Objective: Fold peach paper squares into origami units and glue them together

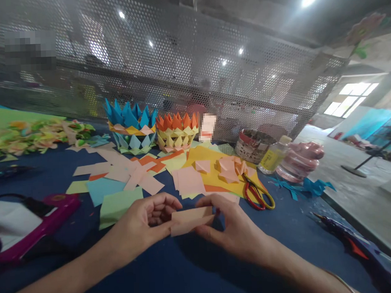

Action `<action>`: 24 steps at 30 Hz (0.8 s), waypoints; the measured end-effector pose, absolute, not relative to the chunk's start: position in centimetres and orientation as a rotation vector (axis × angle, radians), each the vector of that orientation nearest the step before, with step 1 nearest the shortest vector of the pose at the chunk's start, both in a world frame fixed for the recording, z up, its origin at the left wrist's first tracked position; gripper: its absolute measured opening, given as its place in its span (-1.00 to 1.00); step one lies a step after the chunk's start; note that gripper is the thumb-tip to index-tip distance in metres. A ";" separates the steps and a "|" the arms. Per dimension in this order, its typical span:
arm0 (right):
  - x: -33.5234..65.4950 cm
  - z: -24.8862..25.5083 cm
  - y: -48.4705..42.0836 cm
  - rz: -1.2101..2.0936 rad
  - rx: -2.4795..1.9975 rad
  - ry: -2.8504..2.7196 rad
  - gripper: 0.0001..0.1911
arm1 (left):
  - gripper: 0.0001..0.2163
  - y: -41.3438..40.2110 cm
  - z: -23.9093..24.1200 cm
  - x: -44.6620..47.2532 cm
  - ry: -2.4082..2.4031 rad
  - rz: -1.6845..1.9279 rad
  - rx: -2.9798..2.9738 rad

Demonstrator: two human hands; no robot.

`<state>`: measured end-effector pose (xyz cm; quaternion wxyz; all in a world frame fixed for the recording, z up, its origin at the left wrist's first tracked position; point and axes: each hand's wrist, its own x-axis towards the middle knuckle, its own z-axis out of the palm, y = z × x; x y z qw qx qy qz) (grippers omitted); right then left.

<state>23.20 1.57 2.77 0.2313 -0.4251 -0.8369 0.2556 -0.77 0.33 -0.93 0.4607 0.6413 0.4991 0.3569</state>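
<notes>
My left hand [147,223] and my right hand [228,226] both pinch a folded peach paper strip [191,219], one at each end, just above the dark blue table [174,267]. The strip is folded lengthwise and lies roughly level. Behind it lie loose paper squares in peach [188,181], green [117,204] and light blue [100,188]. A yellow sheet [212,169] carries several folded peach pieces [230,169].
Red and yellow scissors [258,193] lie right of the yellow sheet. Two paper crowns, blue [130,123] and orange [177,130], stand at the back by a mesh screen. A glue bottle [274,154], woven basket [253,144] and pink container [300,160] sit right. A magenta tool [41,224] lies left, a glue gun [362,247] right.
</notes>
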 end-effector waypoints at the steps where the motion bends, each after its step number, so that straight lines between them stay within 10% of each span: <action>1: 23.1 2.7 1.4 0.601 -1.106 -2.305 -0.54 | -0.66 0.3 -1.0 -0.7 1.226 0.876 1.579; 3: 22.9 2.6 0.9 0.413 -0.934 -2.355 -0.37 | -0.67 0.1 -1.2 -0.4 1.215 0.877 1.588; 14: 23.4 1.5 0.2 -0.040 -0.513 -2.589 -0.72 | -0.68 -1.0 -1.9 -0.6 1.161 0.899 1.793; 24: 25.8 0.9 0.2 0.096 -0.506 -2.760 -0.75 | -0.56 -2.5 -3.2 -0.6 1.069 0.889 2.475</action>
